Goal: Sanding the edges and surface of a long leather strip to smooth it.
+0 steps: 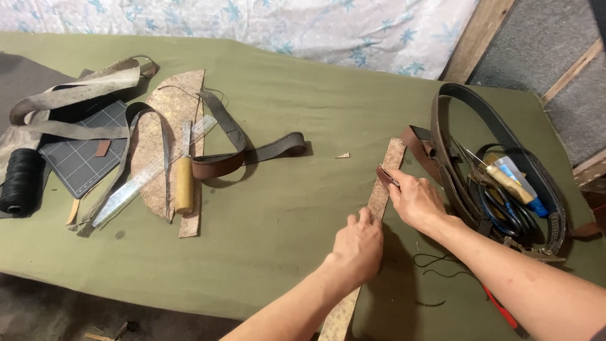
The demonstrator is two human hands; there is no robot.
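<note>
A long narrow strip of pale speckled leather [390,170] lies on the green cloth table [271,208], running from near the front edge up to the right of centre. My left hand [358,245] presses down on the strip's middle, fingers bent. Farther up the strip, my right hand [413,199] pinches the folded end of a brown leather strap [411,140] against the strip's edge. The strap runs up and right to a coiled dark belt [461,101].
Inside the coiled belt lie scissors [505,211] and a wooden-handled tool [508,183]. At left are a metal ruler [136,183], a wooden-handled awl [184,183], a cutting mat [82,158], a black thread spool [21,180], leather pieces and straps. Black thread [435,262] trails near my right forearm.
</note>
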